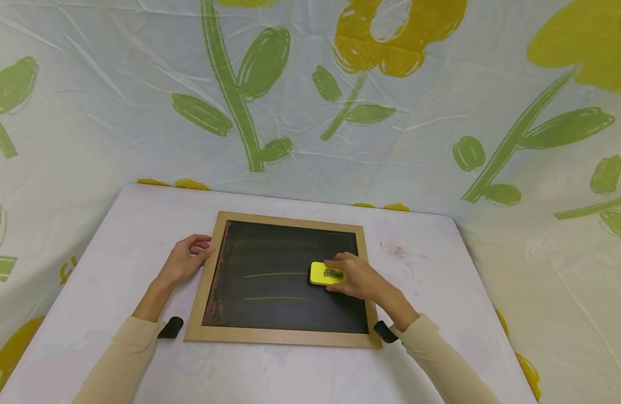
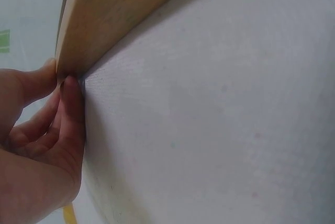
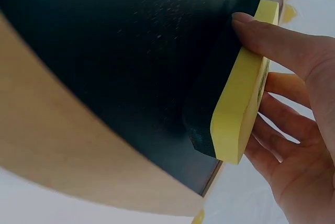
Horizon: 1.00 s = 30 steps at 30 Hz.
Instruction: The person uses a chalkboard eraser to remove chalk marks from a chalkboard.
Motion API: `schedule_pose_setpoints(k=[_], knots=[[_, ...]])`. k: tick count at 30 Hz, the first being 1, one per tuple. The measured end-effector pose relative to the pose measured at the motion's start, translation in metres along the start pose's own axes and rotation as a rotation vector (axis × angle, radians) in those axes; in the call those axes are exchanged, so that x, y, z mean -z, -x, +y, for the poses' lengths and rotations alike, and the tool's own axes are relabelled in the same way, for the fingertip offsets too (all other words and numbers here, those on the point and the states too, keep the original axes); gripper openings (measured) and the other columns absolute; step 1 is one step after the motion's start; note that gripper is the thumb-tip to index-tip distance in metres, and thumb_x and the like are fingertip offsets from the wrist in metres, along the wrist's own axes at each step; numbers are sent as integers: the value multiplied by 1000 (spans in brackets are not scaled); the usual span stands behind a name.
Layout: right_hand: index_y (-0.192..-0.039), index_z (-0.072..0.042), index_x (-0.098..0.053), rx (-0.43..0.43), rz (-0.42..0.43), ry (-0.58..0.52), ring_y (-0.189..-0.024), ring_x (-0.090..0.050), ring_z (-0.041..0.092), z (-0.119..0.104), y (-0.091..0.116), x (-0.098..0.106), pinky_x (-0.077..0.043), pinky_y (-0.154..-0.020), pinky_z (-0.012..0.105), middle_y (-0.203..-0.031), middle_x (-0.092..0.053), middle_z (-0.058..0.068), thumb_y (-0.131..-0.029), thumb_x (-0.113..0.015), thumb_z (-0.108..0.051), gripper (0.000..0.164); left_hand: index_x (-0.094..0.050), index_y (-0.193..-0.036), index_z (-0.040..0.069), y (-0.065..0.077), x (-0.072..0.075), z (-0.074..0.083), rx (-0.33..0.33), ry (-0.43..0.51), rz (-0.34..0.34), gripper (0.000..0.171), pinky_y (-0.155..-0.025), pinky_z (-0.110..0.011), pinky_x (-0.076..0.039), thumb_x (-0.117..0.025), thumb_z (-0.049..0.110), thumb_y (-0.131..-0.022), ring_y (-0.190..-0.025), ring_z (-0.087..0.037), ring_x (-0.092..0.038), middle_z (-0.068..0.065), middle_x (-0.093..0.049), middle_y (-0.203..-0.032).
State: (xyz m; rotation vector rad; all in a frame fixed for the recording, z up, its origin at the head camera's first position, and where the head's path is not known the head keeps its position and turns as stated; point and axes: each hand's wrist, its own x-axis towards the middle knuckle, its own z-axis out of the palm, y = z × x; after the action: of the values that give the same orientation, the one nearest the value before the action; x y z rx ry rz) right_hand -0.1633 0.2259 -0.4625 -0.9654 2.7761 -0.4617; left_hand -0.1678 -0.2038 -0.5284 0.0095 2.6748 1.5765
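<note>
A small chalkboard [image 1: 285,252] with a light wooden frame lies on the white table. Two thin orange chalk lines cross its middle and lower part, and faint smears show above them. My left hand [image 1: 188,259] holds the frame's left edge; in the left wrist view the thumb is at the upper edge of the wooden side [image 2: 99,25] and a fingertip lies below it. On the right part of the board my right hand [image 1: 358,276] grips a yellow eraser [image 1: 326,274] between thumb and fingers. Its dark felt side [image 3: 204,109] faces the board, close against the black surface.
The white tabletop [image 1: 421,280] extends around the board, with faint pinkish stains to the right. Behind the table hangs a pale sheet [image 1: 310,163] printed with yellow flowers and green leaves. Dark wrist devices [image 1: 171,327] sit at both sleeve cuffs.
</note>
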Motion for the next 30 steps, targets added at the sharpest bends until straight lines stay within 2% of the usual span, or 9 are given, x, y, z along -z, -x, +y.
schedule_pose_setpoints(k=[6, 22, 30], knots=[[-132, 0, -68, 24, -9, 28, -104, -63, 26, -6, -9, -1, -56, -90, 40, -121, -68, 16, -83, -88, -28, 60, -57, -134, -10, 0, 0, 1, 0, -3, 0, 40, -65, -19, -51, -65, 14, -102, -91, -25, -63, -24, -64, -112], [-134, 0, -67, 36, -43, -1, -107, -62, 27, -22, -27, -4, -55, -92, 40, -125, -67, 17, -84, -88, -26, 60, -56, -134, -11, 0, 1, 0, -9, 3, -4, 41, -65, -20, -51, -65, 13, -102, -92, -28, -63, -25, -63, -112], [-134, -1, -67, 45, -52, -3, -103, -61, 24, -31, -37, -6, -55, -90, 39, -123, -67, 14, -84, -88, -26, 60, -56, -134, -11, 0, 2, 1, -4, 1, -7, 41, -65, -20, -51, -65, 15, -103, -92, -28, -63, -25, -63, -113]])
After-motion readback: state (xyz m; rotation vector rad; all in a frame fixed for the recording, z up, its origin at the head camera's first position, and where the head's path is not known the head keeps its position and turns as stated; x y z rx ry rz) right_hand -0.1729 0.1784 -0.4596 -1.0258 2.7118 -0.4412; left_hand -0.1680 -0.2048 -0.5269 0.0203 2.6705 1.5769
